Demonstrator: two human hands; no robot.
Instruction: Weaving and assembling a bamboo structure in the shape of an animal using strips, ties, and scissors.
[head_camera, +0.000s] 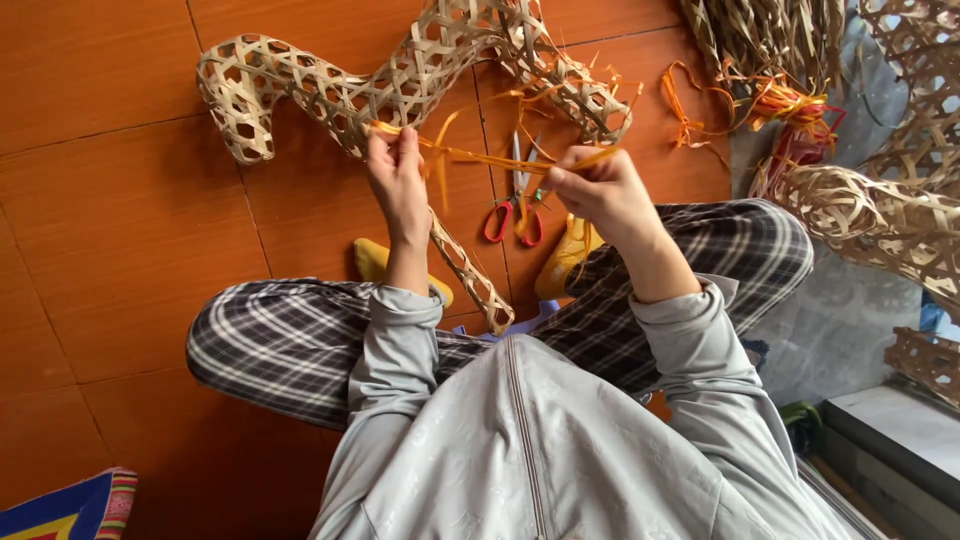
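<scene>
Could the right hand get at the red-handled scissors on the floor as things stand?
Probably yes, once freed: the right hand pinches an orange strip, but the scissors lie uncovered on the floor just below and between both hands.

The top of the open-weave, animal-shaped bamboo lattice frame (400, 85) is running out past the upper edge of the picture, and one narrow woven leg of it is disappearing behind the left hand (398, 185) and the grey sleeve below it. The blades of the red-handled scissors (514, 212) are lying partly under the flat orange bamboo strip (490, 158), while the yellow slippers (568, 255) are showing only in part behind the plaid trouser legs. The pale woven bamboo baskets (880, 215) and the blue-and-striped woven mat corner (75, 508) are being cropped by the right and bottom edges.
</scene>
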